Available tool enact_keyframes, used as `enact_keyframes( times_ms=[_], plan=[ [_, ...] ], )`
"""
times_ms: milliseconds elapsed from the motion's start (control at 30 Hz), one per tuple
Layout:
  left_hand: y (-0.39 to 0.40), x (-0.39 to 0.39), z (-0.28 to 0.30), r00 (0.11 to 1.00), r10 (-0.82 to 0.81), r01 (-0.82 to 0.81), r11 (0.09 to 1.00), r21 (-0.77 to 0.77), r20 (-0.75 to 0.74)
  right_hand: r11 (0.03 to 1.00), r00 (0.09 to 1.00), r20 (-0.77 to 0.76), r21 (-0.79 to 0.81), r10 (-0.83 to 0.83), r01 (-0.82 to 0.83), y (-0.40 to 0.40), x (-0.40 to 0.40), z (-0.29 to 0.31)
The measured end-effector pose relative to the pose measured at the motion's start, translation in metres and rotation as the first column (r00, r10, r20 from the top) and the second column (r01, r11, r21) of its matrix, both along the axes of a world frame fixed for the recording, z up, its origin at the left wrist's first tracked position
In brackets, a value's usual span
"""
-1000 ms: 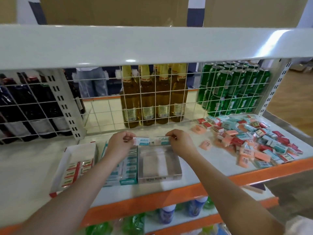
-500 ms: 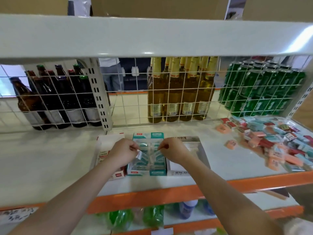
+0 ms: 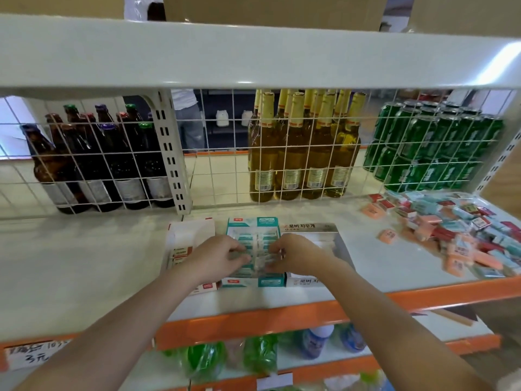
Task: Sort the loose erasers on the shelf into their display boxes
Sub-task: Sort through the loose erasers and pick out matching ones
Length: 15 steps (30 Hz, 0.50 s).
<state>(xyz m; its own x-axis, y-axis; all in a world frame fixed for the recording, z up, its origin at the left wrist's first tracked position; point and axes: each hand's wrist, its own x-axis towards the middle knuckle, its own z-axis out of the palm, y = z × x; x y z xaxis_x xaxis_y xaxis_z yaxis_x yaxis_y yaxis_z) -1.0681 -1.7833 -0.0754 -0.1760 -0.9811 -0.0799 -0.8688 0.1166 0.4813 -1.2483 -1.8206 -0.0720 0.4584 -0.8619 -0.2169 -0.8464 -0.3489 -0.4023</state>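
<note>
Three display boxes stand side by side on the white shelf: a red-and-white box [image 3: 188,237], a teal box [image 3: 253,222] and a silver box [image 3: 332,235]. My left hand [image 3: 218,256] and my right hand [image 3: 294,253] are low over the teal box, fingers pinched on a row of teal erasers [image 3: 260,261] that lies in it on top of other teal erasers. The erasers between my fingers are blurred. A heap of loose erasers [image 3: 456,232] in teal, red and salmon lies at the right end of the shelf. One salmon eraser [image 3: 388,236] lies apart from the heap.
A white wire grid [image 3: 225,170] closes the back of the shelf, with dark bottles, amber bottles and green cans behind it. The upper shelf board [image 3: 253,55] hangs overhead. The shelf has an orange front edge [image 3: 253,320]; bottles stand on the shelf below.
Both hands carried the row of teal erasers from above the silver box leftward and down into the teal box. The camera view swung left.
</note>
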Motion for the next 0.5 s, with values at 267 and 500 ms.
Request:
enact_keyframes(
  times_ms=[267, 500],
  plan=[
    [-0.004, -0.003, -0.004, 0.933, -0.204, 0.181, 0.978, 0.105, 0.296, 0.98, 0.966, -0.229, -0.13, 0.116, -0.149, 0.008, 0.009, -0.01],
    [-0.006, -0.018, -0.015, 0.917, -0.187, 0.187, 0.982, 0.036, 0.351, 0.978, 0.975, -0.196, -0.158, 0.101, -0.133, 0.011, 0.01, -0.011]
  ],
)
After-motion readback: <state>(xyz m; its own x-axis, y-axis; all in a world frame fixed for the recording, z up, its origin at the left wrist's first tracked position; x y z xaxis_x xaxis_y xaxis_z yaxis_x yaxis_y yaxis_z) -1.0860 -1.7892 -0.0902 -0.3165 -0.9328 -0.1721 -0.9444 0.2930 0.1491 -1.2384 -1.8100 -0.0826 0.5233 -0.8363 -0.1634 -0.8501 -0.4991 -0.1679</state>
